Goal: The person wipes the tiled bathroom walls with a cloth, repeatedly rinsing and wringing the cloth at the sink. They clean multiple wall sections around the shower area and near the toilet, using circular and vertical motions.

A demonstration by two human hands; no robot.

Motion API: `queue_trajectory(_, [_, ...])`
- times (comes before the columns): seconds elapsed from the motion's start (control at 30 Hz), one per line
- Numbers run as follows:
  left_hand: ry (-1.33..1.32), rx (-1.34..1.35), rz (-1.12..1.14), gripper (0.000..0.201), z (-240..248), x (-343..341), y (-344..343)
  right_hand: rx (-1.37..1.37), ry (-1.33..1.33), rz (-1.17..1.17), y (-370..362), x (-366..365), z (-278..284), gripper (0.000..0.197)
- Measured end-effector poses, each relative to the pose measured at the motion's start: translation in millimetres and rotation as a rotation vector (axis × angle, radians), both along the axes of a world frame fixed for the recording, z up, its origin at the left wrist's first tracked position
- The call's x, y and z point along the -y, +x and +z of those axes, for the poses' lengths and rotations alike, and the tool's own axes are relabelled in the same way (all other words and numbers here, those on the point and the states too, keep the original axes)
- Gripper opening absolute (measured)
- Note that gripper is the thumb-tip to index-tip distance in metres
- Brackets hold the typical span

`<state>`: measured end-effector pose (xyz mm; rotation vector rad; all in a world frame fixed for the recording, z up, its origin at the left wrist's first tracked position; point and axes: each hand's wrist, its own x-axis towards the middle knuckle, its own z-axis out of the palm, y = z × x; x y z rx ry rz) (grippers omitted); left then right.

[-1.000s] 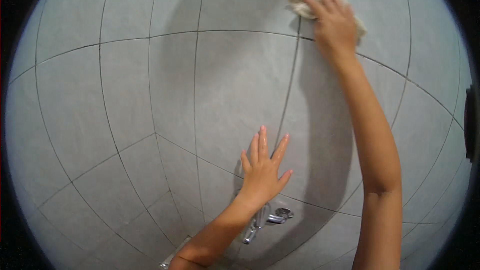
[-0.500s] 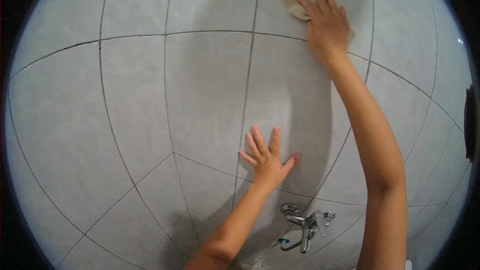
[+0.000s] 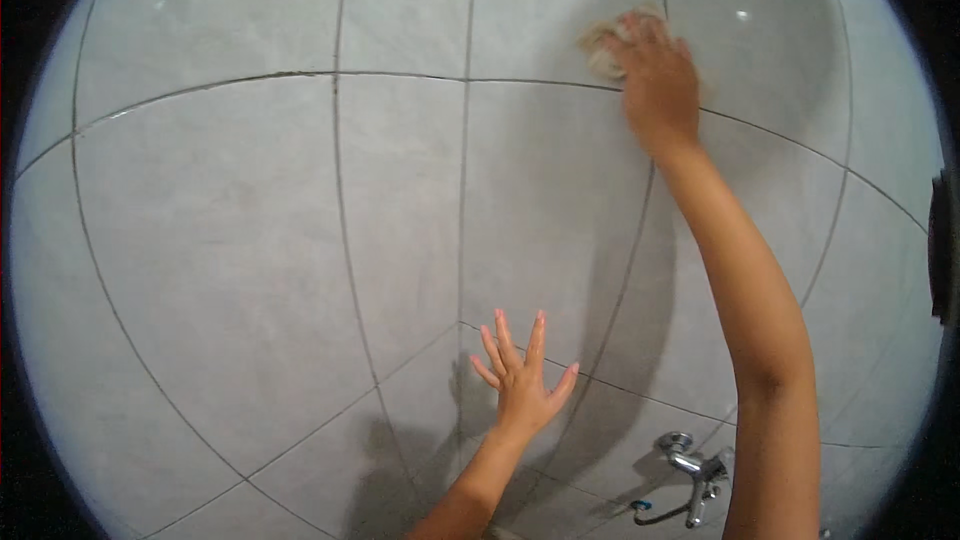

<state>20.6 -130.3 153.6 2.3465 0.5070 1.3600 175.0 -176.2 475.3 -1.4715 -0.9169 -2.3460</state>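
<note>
High on the grey tiled wall [image 3: 560, 200], my right hand [image 3: 662, 85] presses a crumpled beige cloth [image 3: 600, 48] against the tiles, fingers over it. Most of the cloth is hidden under the hand, and its edge shows on the left. Lower down, my left hand [image 3: 520, 385] is open and holds nothing, its fingers spread and pointing up. It is in front of the wall near the corner; whether it touches the tiles I cannot tell.
A chrome mixer tap [image 3: 697, 470] juts from the wall at lower right, partly behind my right forearm. Dark grout lines cross the tiles, and two walls meet left of my left hand. A dark object [image 3: 940, 245] shows at the right rim.
The view has turned left, so the tap appears farther right. Along the tiles, my right hand has moved left with the cloth. My left hand has also shifted left, toward the corner.
</note>
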Motion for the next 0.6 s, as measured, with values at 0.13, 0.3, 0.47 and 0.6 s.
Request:
queue_trajectory(0.13, [0.017,-0.076,0.221,0.088,18,-27,-48,-0.338,-0.421,0.204,-37,-81,-73,0.023])
queue_trajectory(0.3, [0.055,-0.146,0.542,0.084,43,-51,-113,-0.176,-0.415,0.377,-34,-123,-114,0.019])
queue_trajectory(0.47, [0.085,-0.216,0.822,0.080,85,-58,-159,-0.403,-0.004,1.060,-64,-182,-37,0.029])
queue_trajectory(0.6, [0.160,-0.178,0.969,0.076,90,-75,-183,-0.410,0.123,1.433,-89,-229,-8,0.043])
